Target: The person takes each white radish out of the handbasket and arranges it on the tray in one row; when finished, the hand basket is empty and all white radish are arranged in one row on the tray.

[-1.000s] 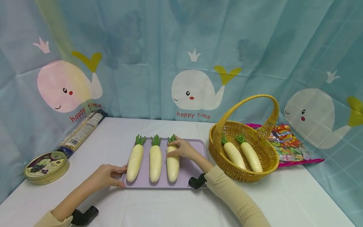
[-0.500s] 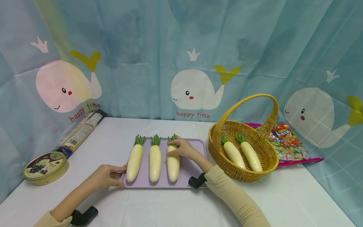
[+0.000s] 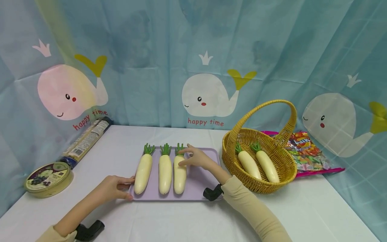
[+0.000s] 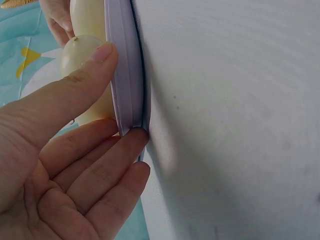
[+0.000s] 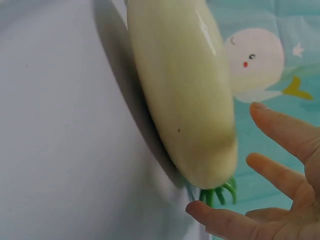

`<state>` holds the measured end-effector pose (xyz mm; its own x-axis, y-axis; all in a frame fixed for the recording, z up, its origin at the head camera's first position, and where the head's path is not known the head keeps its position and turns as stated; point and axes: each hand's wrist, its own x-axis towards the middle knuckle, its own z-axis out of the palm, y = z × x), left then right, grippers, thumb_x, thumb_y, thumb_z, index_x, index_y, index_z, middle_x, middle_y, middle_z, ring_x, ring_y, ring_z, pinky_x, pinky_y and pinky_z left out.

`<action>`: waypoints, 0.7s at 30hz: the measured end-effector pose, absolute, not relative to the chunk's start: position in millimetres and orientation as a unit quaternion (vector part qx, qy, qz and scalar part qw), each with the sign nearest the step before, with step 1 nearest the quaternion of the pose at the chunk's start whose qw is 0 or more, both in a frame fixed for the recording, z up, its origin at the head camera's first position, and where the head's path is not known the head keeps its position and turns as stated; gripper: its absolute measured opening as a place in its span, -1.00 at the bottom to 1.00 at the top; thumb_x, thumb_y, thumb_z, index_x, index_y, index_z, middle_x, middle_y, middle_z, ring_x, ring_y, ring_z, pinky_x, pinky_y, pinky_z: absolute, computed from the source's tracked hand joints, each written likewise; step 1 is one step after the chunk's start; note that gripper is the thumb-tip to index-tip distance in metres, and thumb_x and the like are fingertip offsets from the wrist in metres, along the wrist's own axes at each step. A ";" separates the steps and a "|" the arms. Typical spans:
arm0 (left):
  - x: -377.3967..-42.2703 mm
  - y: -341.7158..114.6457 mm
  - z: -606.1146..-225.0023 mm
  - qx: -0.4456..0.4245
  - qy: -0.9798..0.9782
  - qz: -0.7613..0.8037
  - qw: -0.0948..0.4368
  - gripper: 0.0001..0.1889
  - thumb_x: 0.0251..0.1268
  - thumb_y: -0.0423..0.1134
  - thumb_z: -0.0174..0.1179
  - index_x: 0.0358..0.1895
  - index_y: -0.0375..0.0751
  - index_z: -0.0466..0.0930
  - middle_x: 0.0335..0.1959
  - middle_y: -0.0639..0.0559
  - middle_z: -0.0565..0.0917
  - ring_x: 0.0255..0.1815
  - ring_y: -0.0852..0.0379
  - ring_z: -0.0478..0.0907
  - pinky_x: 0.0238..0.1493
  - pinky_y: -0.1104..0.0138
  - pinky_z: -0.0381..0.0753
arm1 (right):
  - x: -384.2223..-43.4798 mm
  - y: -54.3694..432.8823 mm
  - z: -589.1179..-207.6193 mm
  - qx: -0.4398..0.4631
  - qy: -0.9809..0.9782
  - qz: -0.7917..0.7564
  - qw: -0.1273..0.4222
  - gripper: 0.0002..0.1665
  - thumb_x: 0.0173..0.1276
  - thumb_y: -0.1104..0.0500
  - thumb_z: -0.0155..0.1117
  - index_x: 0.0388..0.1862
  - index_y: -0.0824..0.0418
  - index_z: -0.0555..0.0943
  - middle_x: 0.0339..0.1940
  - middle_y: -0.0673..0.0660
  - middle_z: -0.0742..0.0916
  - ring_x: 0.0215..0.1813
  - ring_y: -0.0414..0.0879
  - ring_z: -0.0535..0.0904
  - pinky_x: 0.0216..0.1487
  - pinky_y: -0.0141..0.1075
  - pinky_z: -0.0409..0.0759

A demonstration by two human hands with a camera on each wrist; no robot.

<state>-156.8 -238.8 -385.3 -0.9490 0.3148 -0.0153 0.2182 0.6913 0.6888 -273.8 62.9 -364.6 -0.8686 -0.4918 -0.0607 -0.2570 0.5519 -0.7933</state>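
Observation:
Three white radishes with green tops lie side by side on a lilac tray: the left radish, the middle radish and the right radish. At the tray's left front corner my left hand touches the rim with thumb and fingertips. The left wrist view shows those fingers fairly straight against the tray edge. My right hand hovers beside the upper part of the right radish. Its fingers look spread and apart from the radish body in the right wrist view.
Right of the tray stands a wicker basket with a tall handle, holding two radishes. A candy bag lies behind it. A round tin and a long packet are at the left. A whale-print curtain hangs behind.
The right radish has shifted slightly left, closer to the middle one. My right hand's fingers have come away from its body. My left hand has stayed at the tray corner.

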 end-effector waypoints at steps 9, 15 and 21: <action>-157.2 -239.7 -385.2 0.163 0.910 0.374 0.069 -0.25 -0.33 -0.08 0.44 -0.03 -0.57 0.47 0.01 -0.43 0.43 -0.13 -0.13 0.55 -0.19 0.28 0.58 | -256.0 92.8 -344.7 -0.272 0.851 -0.429 0.133 -0.38 0.04 0.09 0.41 0.13 0.14 0.50 0.41 0.16 0.07 0.29 0.15 0.17 0.16 -0.11 0.36; -157.4 -241.9 -384.2 0.168 0.908 0.377 0.070 -0.24 -0.33 -0.08 0.44 -0.03 -0.59 0.45 0.01 -0.45 0.42 -0.13 -0.15 0.54 -0.20 0.29 0.59 | -233.3 120.6 -319.8 -0.311 0.840 -0.421 0.140 -0.37 0.04 0.06 0.41 0.15 0.01 0.48 0.40 0.04 0.12 0.30 -0.03 0.19 0.25 -0.16 0.22; -156.7 -241.8 -384.4 0.179 0.905 0.380 0.069 -0.25 -0.32 -0.09 0.44 -0.03 -0.59 0.45 0.00 -0.46 0.42 -0.14 -0.13 0.55 -0.20 0.28 0.59 | -212.2 154.6 -291.8 -0.348 0.834 -0.408 0.130 -0.37 0.10 0.10 0.36 0.19 0.08 0.44 0.37 0.05 0.21 0.32 -0.05 0.15 0.27 -0.07 0.17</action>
<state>-156.7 -241.8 -384.4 -0.9267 0.3755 0.0115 0.2710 0.6468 0.7129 -212.2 154.6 -291.8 -0.7239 -0.6865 0.0679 -0.4752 0.4248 -0.7705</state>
